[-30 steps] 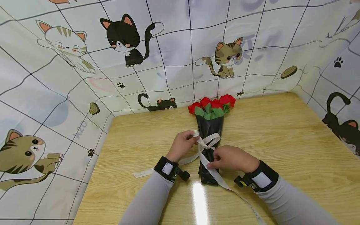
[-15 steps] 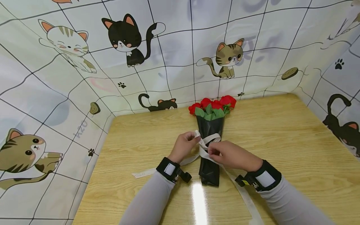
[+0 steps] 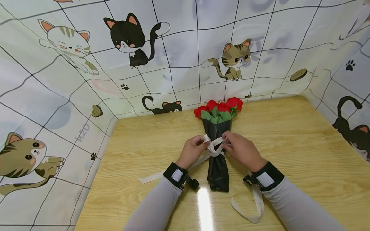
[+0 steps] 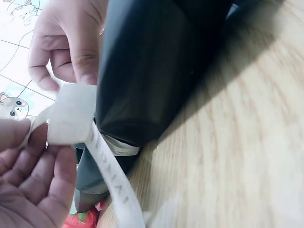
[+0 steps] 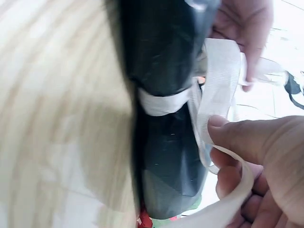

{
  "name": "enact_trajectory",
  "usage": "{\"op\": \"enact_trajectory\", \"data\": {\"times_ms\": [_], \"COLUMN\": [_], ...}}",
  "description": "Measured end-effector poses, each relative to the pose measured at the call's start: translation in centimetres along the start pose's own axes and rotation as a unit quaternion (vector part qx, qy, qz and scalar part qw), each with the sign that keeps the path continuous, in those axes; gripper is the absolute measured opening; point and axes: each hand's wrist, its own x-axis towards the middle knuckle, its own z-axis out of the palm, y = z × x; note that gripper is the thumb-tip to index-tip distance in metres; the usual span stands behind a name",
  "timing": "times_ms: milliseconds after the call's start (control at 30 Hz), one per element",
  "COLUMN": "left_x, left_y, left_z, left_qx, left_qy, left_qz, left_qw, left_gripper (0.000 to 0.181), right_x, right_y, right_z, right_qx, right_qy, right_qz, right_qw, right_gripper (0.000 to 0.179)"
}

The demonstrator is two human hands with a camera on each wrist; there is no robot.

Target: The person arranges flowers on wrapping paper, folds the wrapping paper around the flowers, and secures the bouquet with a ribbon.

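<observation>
A bouquet of red roses (image 3: 234,103) with green leaves lies on the table in black wrapping (image 3: 218,176). White ribbon (image 3: 215,152) circles the wrapping's middle, also seen as a band (image 5: 164,103) in the right wrist view. My left hand (image 3: 192,150), on the bouquet's left, pinches a ribbon loop between thumb and fingers. On the other side, my right hand (image 3: 244,150) pinches another stretch of ribbon, its thumb pressing on it in the right wrist view. Between the hands the ribbon crosses over the wrapping. The crossing itself is partly hidden by the fingers.
One ribbon tail (image 3: 151,177) lies left on the wooden table (image 3: 144,138); another tail (image 3: 255,208) curls near the right wrist. A cat-patterned cloth wall (image 3: 185,48) stands behind the table and along both sides. Each wrist wears a black strap with a camera.
My right hand has moved up and slightly right, drawing ribbon across the wrapping. The right tail has been pulled up and now curls on the table. The left hand keeps its pinch, shifting slightly right.
</observation>
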Motion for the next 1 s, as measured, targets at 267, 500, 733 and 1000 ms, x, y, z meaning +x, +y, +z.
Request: {"op": "enact_trajectory", "data": {"times_ms": [267,500,733,1000], "left_x": [-0.5,-0.9,-0.9,-0.8], "left_y": [1.1,1.4,1.1,0.9], "left_z": [0.4,0.8,0.9,0.8], "left_qx": [0.054,0.064,0.072,0.069], "left_qy": [-0.067,-0.087,-0.082,-0.081], "left_qz": [0.039,0.06,0.055,0.049], "left_qw": [0.9955,0.9923,0.9926,0.9931], "left_gripper": [0.011,0.011,0.01,0.01], "right_x": [-0.2,-0.2,-0.1,0.4], "right_y": [0.4,0.7,1.1,1.6], "right_z": [1.0,1.1,1.2,1.4], "right_qx": [-0.11,-0.157,-0.148,0.037], "right_qy": [0.032,0.033,0.058,0.007], "right_qz": [-0.057,-0.086,-0.106,-0.05], "right_qw": [0.9918,0.9834,0.9816,0.998], "right_gripper": [0.048,0.017,0.019,0.016]}}
